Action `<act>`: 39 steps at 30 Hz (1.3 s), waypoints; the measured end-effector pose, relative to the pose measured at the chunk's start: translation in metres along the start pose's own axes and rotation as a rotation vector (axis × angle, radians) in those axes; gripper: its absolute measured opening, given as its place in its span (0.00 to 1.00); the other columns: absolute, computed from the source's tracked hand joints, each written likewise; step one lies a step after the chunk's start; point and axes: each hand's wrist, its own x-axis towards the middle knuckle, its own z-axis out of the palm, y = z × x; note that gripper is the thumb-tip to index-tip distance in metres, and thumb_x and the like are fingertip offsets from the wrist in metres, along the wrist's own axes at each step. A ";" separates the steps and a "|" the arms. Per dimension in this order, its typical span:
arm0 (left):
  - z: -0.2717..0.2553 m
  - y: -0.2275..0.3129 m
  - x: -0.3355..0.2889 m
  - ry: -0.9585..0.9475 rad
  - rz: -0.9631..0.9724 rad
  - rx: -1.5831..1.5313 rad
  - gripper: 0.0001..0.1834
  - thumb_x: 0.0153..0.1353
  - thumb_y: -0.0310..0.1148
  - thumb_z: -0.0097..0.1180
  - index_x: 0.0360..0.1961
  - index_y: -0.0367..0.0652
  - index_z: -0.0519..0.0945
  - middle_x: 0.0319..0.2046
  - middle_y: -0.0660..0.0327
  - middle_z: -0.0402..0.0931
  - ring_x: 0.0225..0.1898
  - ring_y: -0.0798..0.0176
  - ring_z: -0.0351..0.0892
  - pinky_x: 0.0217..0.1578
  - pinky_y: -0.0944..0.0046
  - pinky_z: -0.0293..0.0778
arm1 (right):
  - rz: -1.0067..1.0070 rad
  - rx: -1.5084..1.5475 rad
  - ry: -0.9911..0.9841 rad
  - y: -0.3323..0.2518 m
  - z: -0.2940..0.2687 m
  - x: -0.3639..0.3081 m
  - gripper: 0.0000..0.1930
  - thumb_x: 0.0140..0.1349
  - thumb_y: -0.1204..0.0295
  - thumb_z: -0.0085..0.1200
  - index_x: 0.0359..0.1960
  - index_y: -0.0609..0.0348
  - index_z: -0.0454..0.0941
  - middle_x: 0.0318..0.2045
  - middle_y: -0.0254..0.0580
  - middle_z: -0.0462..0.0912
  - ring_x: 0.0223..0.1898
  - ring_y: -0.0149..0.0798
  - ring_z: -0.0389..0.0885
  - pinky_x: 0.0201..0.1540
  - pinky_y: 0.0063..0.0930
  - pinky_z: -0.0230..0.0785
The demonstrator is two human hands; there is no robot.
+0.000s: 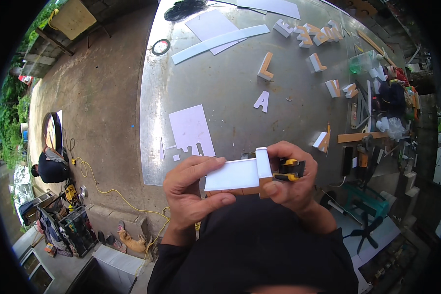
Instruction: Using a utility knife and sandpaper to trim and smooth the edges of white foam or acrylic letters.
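Above the near table edge, both hands hold up a white block letter (232, 174) with brown sides, its raised end at the right. My left hand (188, 183) is closed on its left end, with the thumb along the top edge and fingers beneath. The thumb and fingers of my right hand (299, 188) grip the raised end. A yellow-and-black cutter knife (290, 171) is tucked in the same right hand, beside the block letter. Just beyond lies a white foam sheet (191, 127) with cut-outs along its near edge.
On the metal table (220, 93) stand several block letters (311, 34), a tape roll (160, 47) and long white strips (220, 44). Tools and plastic (392, 127) crowd the right side. At left, a person (53, 165) crouches near a yellow cord (112, 192) on the floor.
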 end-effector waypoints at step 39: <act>0.041 -0.018 0.006 -0.021 -0.556 -1.047 0.55 0.40 0.43 0.72 0.68 0.36 0.57 0.52 0.48 0.72 0.40 0.54 0.80 0.48 0.55 0.75 | 0.317 0.488 -0.103 0.009 -0.011 0.017 0.15 0.66 0.65 0.59 0.48 0.64 0.79 0.37 0.38 0.83 0.29 0.20 0.73 0.34 0.14 0.68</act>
